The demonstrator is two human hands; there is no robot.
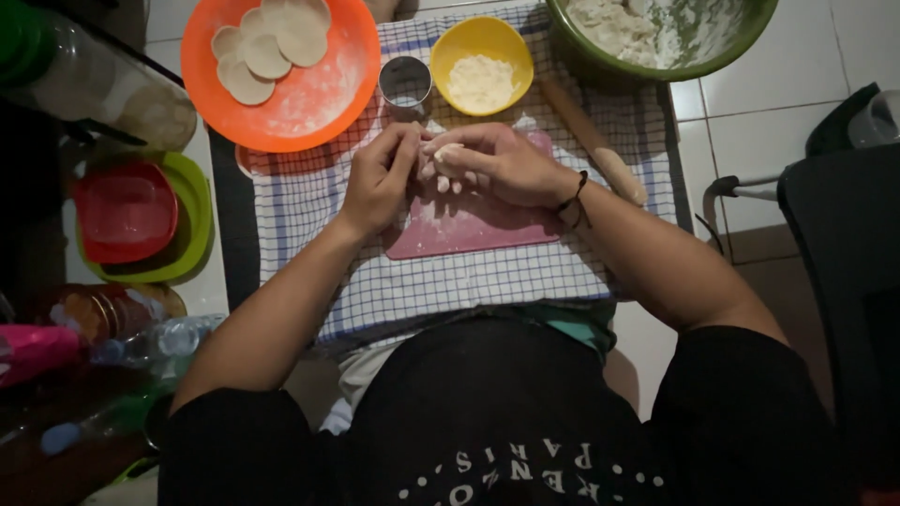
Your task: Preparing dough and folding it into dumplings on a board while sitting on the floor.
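Dough wrapper (446, 153), pale and soft, pinched between left hand (377, 178) and right hand (502, 165) above the far edge of the pink board (469, 225). Probably light, limp, easily torn; best gripped at the rim. Beyond: metal cutter (405, 84), yellow bowl (481, 64), orange plate (314, 98) with cut rounds, green bowl (600, 56), rolling pin (600, 150). Underneath, checked cloth (450, 281) over white tiled floor (787, 56); dim room.

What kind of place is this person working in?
Likely a home kitchen floor set up for making dumplings: white floor tiles, a checked cloth under a pink board, and both hands pinching a piece of dough.
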